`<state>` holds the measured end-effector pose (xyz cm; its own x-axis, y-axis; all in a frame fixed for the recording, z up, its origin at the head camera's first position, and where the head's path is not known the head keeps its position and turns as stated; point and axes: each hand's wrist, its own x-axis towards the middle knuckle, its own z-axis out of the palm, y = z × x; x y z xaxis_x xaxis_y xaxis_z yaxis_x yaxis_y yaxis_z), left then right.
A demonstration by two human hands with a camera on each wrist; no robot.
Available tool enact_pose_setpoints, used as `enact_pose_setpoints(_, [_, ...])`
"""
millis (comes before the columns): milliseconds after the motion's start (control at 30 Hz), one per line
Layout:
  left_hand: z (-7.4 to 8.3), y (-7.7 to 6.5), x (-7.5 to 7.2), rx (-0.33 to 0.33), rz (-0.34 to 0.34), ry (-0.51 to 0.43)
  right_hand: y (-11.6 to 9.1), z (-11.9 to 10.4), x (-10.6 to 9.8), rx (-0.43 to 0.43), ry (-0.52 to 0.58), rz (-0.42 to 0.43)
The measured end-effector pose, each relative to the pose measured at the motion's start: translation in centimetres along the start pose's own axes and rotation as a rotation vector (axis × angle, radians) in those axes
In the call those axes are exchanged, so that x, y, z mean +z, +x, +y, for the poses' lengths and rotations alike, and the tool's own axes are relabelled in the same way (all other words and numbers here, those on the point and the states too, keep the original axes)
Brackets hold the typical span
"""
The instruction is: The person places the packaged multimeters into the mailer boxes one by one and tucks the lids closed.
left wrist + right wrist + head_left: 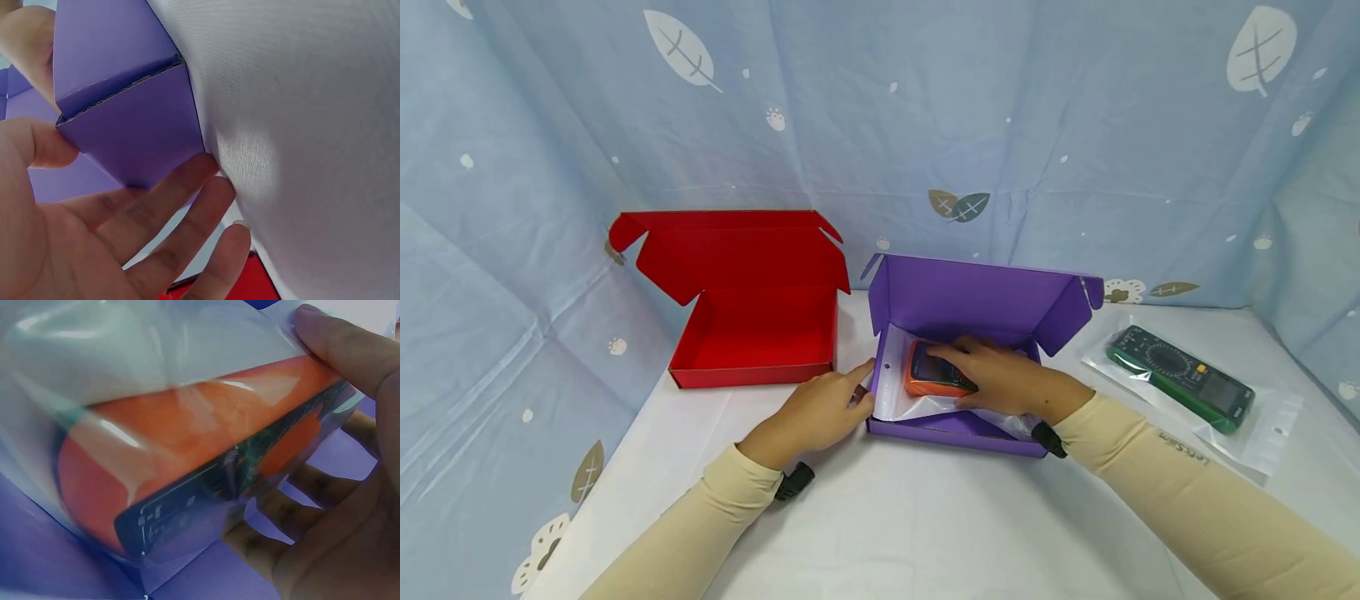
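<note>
An orange-and-black multimeter (pixel 935 372) in a clear plastic bag (pixel 891 392) lies tilted inside the open purple box (pixel 958 442). My right hand (pixel 1003 379) reaches into that box and grips the bagged multimeter, thumb on one side and fingers on the other, as the right wrist view shows. At the box's left side is my left hand (pixel 820 412). In the left wrist view its thumb touches the upper edge of the purple wall (pixel 134 128), and its nearly straight fingers lie low against the outside.
Left of the purple box stands an open red box (pixel 760 329), its lid raised. A green-and-black multimeter (pixel 1180 375) in a clear bag lies on the white table (pixel 880 533) at the right. A blue leaf-print curtain (pixel 865 125) hangs behind.
</note>
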<state>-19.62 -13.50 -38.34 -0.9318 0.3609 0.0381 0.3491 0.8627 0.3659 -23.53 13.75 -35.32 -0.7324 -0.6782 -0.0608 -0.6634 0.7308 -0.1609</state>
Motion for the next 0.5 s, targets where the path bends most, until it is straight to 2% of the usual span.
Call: enact_pose_setpoints(500, [-0.22,0.09,0.24,0.003,-0.003,0.0,0.41,-0.12,0.16,0.038,0.006,-0.055])
